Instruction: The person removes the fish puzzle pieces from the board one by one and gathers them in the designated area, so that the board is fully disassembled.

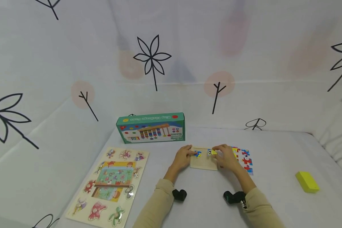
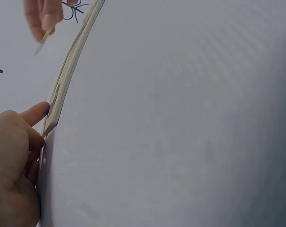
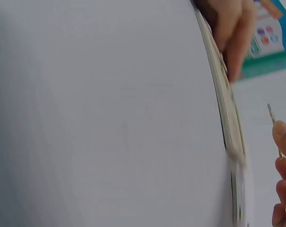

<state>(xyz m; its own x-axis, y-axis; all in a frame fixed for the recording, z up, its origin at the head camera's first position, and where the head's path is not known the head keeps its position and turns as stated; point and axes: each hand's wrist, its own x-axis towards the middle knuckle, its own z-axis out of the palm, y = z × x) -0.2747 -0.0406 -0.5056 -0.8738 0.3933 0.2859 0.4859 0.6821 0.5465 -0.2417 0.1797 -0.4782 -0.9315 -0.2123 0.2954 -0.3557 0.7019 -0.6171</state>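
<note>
A shallow wooden puzzle tray (image 1: 203, 164) lies on the white table between the two hands. Against its left side rests my left hand (image 1: 183, 157), one finger reaching over the rim to touch a blue and yellow jigsaw piece (image 1: 198, 154) that lies in the tray. My right hand (image 1: 226, 158) pinches another jigsaw piece (image 1: 210, 152), yellow and blue, above the tray's right part. Seen edge-on in the right wrist view, that held piece (image 3: 271, 113) is apart from the tray (image 3: 230, 123). Partly behind the right hand lie several colourful jigsaw pieces (image 1: 247, 161).
A green game box (image 1: 151, 128) stands at the back of the table. On the left lies a large sea-animal peg board (image 1: 139, 183) with a smaller picture board (image 1: 115, 175) on it. A yellow block (image 1: 307, 182) sits at the right.
</note>
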